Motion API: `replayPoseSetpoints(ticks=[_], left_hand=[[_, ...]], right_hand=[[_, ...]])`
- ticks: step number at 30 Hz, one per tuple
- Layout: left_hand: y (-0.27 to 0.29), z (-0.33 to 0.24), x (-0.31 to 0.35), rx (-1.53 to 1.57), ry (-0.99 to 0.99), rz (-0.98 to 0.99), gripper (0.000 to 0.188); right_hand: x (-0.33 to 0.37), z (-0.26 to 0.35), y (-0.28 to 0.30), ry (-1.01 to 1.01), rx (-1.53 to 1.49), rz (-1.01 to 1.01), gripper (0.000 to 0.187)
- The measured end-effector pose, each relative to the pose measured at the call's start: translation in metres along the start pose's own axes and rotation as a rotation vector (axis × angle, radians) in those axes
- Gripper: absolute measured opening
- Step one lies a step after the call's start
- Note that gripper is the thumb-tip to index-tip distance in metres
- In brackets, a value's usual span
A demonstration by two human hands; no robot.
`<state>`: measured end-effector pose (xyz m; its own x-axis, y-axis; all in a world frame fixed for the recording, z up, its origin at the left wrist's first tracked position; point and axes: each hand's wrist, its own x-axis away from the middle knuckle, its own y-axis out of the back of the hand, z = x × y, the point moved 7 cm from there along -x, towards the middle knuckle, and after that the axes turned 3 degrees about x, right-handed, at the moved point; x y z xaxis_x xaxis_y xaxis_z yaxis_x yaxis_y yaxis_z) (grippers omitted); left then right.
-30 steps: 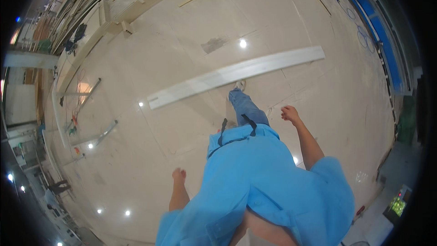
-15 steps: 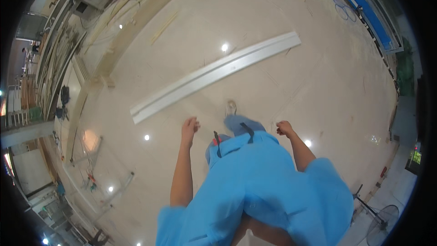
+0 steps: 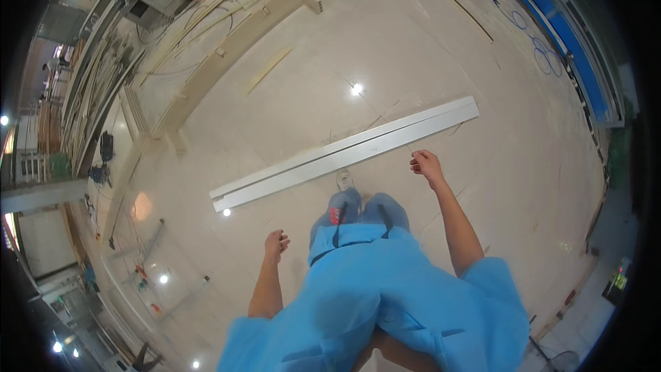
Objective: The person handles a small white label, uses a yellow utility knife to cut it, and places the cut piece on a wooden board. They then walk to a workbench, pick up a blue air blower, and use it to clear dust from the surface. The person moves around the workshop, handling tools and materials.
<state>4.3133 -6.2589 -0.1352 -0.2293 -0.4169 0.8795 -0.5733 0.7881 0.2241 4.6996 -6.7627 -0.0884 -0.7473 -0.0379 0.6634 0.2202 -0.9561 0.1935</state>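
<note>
A long silvery metal profile [image 3: 358,156] with a dark groove along it lies aslant on the floor, in front of my feet. My right hand [image 3: 427,167] hangs just on the near side of its right half, apart from it as far as I can tell. The fingers there are loosely bent, and nothing shows in them. At my left side, my left hand [image 3: 277,245] hangs free over the floor with fingers slightly bent and apart. The profile's left end is the part nearest to it. One shoe [image 3: 345,180] shows close to the profile's near edge.
A pale wooden frame [image 3: 234,48] and stacked strips [image 3: 86,96] line the left side. A thin wooden strip [image 3: 269,69] lies beyond the profile. At far right stands a blue machine [image 3: 571,48] with coiled blue cord [image 3: 545,56]. Tools [image 3: 142,277] lie at left.
I have stepped nearer to the profile, and it now sits closer to my feet. My right hand has reached forward; my left hand has dropped back toward my side.
</note>
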Motion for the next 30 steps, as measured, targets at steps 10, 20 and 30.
replayPoseSetpoints(ticks=[10,20,30], left_hand=[[-0.004,-0.038,0.031,0.068,0.194,-0.174,0.034],[-0.098,-0.190,-0.035,-0.019,-0.123,0.081,0.037],[0.032,-0.046,-0.024,0.279,0.318,-0.198,0.032]], right_hand=[[-0.089,-0.009,-0.041,-0.044,0.236,0.190,0.032],[-0.117,0.014,0.066,-0.324,0.261,-0.101,0.032],[-0.167,0.135,-0.032,-0.014,0.192,0.067,0.033]])
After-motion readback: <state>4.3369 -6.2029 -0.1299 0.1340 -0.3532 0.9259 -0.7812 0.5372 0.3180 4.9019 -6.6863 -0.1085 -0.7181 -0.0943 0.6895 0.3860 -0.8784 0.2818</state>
